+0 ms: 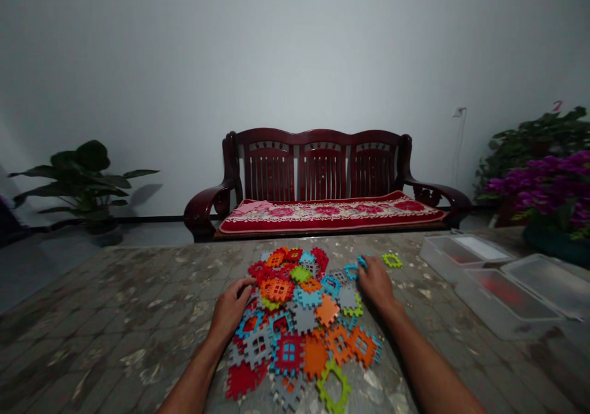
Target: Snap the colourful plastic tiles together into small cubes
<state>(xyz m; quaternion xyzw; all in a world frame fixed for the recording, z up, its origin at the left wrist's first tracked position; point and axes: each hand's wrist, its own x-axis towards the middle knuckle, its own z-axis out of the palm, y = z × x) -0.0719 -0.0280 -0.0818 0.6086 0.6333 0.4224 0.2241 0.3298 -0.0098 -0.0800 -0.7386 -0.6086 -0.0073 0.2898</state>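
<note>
A heap of interlocking plastic tiles (304, 319) in red, orange, blue, grey and green lies on the table, many with toothed edges and some with window cut-outs. At the left edge of the heap rests my left hand (232, 306), fingers loosely curved with a gap at the thumb and nothing seen in them. My right hand (377, 284) is at the upper right of the heap, its fingers closed on a blue tile (362, 260) that they partly hide. Beside it lies a blue frame tile (351, 271). A green frame tile (391, 260) sits apart, just right of this hand.
Two clear plastic boxes (511, 325) with something red inside stand on the right of the patterned table (138, 316). Purple flowers (553, 183) are behind them. Beyond the table's far edge is a wooden bench (322, 150) with a red cushion; a potted plant (87, 180) stands left.
</note>
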